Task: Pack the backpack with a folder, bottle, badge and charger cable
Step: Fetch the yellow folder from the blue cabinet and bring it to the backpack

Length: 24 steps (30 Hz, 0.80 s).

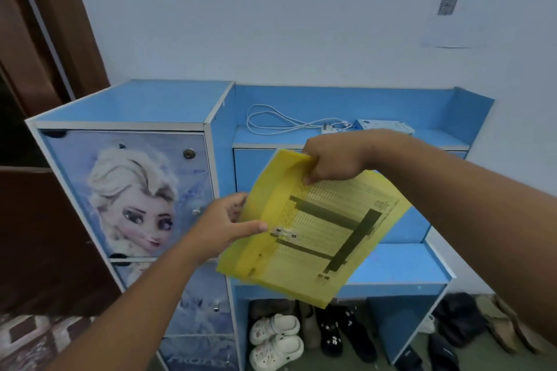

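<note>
Hands, left (223,221) and right (334,159), round folder (316,229)

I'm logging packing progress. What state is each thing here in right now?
yellow folder: held in the air, tilted, printed sheet inside.
left hand: pinches the folder's left edge.
right hand: grips the folder's top edge.
charger cable: lying loosely looped on the desk shelf, untouched.
cabinet door: closed.

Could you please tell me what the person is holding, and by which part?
A yellow folder, held in both hands: the right hand grips its top edge, and the left hand pinches its left edge beside the metal clasp.
</note>
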Each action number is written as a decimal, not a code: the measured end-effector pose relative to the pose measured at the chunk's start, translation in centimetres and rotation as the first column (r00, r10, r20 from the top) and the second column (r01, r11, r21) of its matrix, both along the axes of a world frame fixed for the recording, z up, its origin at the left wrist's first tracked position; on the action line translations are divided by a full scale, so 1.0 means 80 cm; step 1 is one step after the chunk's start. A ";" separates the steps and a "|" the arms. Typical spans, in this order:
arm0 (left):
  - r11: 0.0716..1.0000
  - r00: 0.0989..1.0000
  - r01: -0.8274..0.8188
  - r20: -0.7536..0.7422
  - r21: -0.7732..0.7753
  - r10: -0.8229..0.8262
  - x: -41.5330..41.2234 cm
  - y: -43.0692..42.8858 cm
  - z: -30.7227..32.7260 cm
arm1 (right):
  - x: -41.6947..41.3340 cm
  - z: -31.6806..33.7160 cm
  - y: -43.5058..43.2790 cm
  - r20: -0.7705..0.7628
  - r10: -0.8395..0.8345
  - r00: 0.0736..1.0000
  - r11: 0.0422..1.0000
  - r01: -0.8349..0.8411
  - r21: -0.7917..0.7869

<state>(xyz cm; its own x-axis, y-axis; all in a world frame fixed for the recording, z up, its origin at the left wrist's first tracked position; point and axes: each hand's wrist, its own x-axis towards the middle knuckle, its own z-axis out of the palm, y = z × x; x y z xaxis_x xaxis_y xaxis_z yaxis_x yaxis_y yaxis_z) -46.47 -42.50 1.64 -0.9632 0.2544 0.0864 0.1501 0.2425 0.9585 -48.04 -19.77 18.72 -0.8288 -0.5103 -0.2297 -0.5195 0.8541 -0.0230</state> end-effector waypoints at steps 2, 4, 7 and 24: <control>0.999 0.999 -0.017 0.038 0.039 0.016 -0.008 0.005 0.007 | -0.003 0.011 -0.005 -0.029 0.019 0.999 1.000 -0.020 -0.017; 0.992 0.997 -0.063 0.039 0.111 0.059 -0.014 0.006 0.008 | -0.012 0.017 -0.002 -0.047 0.020 0.999 0.992 -0.026 -0.126; 0.956 0.993 -0.117 0.051 0.268 0.107 -0.022 -0.002 0.001 | -0.031 0.014 0.033 -0.139 -0.088 0.986 0.871 0.008 -0.491; 0.888 0.962 -0.254 0.197 0.382 0.191 -0.054 0.016 -0.012 | 0.009 -0.196 0.105 0.458 -0.293 0.840 -0.130 0.439 -0.889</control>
